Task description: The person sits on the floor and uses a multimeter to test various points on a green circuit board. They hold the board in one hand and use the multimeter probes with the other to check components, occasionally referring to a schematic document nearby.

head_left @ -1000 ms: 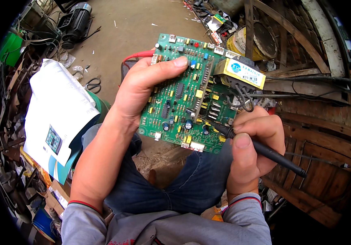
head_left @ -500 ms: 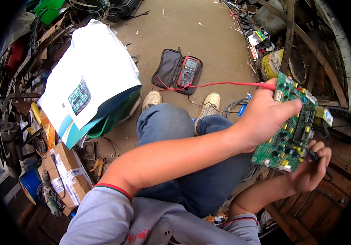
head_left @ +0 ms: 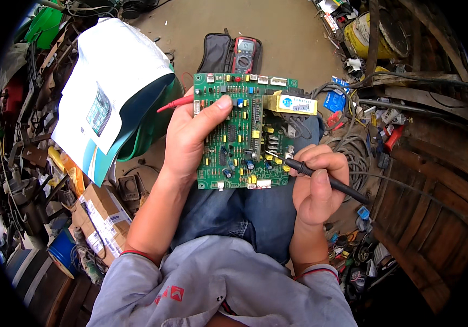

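Observation:
My left hand (head_left: 190,131) grips a green circuit board (head_left: 225,169) by its left side, thumb on its face and fingers behind it, together with a red test probe (head_left: 176,103) sticking out leftward. The board carries rows of components and a yellow transformer (head_left: 288,103) at upper right. My right hand (head_left: 321,185) holds a black test probe (head_left: 340,185), its tip at the board's lower right, by some metal tabs. Beyond the board lies a red-and-grey multimeter (head_left: 243,54) in an open black case (head_left: 213,50) on the floor, partly hidden by the board.
Papers (head_left: 108,71) lie over a green container (head_left: 144,131) at left, beside a cardboard box (head_left: 100,218), a blue drum (head_left: 62,250) and metal clutter. At right are coiled cables (head_left: 354,155), wooden planks (head_left: 419,207) and a yellow bucket (head_left: 370,32). The concrete floor (head_left: 283,35) shows ahead.
The view has shifted. Half a second ago the board was tilted at the far right with my left arm stretched across; now it is centred over my lap, facing up, both probes still held.

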`<state>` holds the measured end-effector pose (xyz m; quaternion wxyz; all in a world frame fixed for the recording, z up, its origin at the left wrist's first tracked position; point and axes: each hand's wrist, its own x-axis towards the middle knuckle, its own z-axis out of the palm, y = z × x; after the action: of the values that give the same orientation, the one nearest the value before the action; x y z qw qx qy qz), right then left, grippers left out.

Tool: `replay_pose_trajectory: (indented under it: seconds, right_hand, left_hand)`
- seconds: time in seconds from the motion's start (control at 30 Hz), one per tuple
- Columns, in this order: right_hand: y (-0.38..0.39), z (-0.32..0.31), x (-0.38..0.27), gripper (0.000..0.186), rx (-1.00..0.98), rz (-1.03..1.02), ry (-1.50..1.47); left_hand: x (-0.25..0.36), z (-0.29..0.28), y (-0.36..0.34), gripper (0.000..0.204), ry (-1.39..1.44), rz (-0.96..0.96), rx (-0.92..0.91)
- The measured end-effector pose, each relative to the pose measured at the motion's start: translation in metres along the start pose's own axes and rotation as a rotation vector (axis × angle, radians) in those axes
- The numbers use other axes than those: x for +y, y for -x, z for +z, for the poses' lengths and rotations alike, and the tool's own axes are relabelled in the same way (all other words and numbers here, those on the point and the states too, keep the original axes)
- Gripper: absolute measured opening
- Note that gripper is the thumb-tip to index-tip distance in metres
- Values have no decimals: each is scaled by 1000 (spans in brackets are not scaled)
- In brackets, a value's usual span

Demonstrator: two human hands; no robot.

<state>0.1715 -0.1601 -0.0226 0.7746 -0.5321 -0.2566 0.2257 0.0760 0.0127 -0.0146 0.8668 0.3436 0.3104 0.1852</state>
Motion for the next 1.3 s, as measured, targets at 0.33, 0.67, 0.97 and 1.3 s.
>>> replay_pose_trajectory:
  seconds: [0.33,0.67,0.97,1.3]
  right_hand:
    - [1,-4,11,24,4,-99,52]
    - [-3,-2,14,24,89,-94,34]
    - [-5,-2,17,23,79,-95,27]
    - [-6,1,16,21,96,-89,29]
  left_hand:
    - [-8,-9,-7,35,-77,2,12]
    - [-8,-6,-11,34,-81,20,14]
    - [-5,-6,-9,32,-82,9,35]
    - [-6,-8,-10,28,-26,20,6]
